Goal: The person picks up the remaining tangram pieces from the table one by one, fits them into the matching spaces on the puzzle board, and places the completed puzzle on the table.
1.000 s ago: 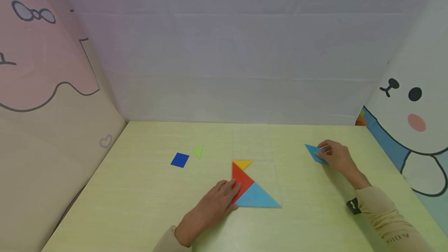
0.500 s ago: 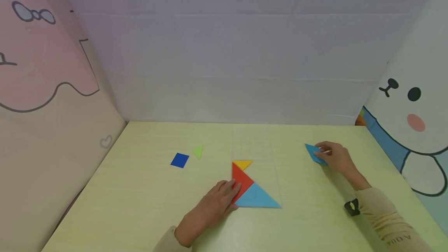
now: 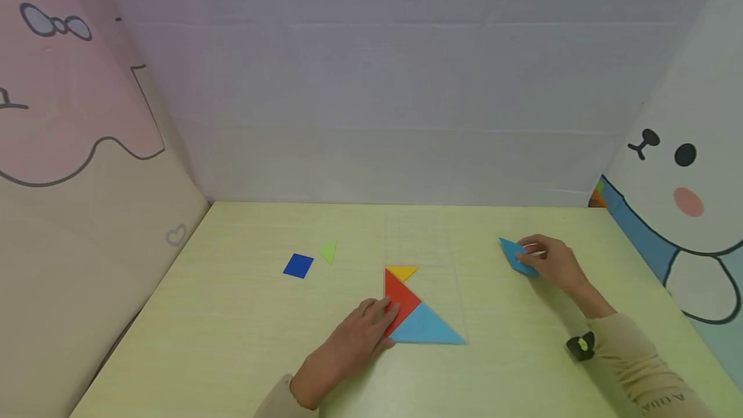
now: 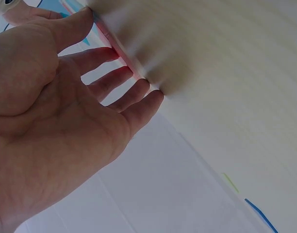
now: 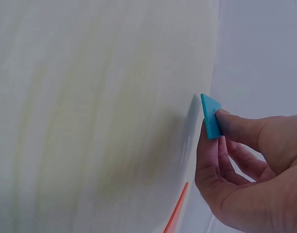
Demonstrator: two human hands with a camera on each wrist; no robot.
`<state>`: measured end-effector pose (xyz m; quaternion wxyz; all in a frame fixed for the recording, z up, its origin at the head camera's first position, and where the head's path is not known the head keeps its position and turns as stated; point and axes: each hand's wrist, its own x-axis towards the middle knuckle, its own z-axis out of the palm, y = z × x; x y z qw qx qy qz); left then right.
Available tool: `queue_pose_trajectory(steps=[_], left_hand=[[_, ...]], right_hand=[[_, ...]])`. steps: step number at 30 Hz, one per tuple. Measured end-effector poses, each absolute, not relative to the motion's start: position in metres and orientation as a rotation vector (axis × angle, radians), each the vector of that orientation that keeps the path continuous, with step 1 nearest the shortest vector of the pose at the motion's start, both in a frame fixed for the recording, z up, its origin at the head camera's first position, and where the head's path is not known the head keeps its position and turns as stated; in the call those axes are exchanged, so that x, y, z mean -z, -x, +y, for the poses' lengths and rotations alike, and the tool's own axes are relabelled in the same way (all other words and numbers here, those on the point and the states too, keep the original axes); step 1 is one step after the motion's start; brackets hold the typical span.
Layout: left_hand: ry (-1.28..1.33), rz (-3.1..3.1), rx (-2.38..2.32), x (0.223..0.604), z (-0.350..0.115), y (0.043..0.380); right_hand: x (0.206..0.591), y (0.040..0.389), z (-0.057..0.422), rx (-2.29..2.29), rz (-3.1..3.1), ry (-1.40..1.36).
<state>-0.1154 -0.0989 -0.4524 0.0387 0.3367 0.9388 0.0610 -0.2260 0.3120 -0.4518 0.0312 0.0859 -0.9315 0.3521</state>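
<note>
Near the table's middle, my left hand rests its loosely extended fingers on a red triangular tangram piece. In the left wrist view, that hand's fingertips reach the table by the red edge. A large light-blue triangle adjoins the red one, and a small yellow triangle lies at its top. Over the right side of the table, my right hand pinches a light-blue tangram piece between thumb and fingers. The right wrist view shows this flat piece tilted up on edge.
A dark-blue square and a small green triangle lie on the table to the left. Faint outlines surround the middle pieces. A pale wall stands behind, with printed panels at both sides.
My right hand has shifted slightly left with the light-blue piece in its pinch. The left hand and the pieces on the table have stayed put.
</note>
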Motion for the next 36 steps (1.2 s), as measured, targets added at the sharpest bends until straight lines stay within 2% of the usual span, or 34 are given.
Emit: queue_pose_trajectory(steps=[36], left_hand=[[-1.018,2.884,-0.197,0.453,-0.098,0.115]], right_hand=[[0.449,0.211,0.285,-1.434,-2.917,-0.243]])
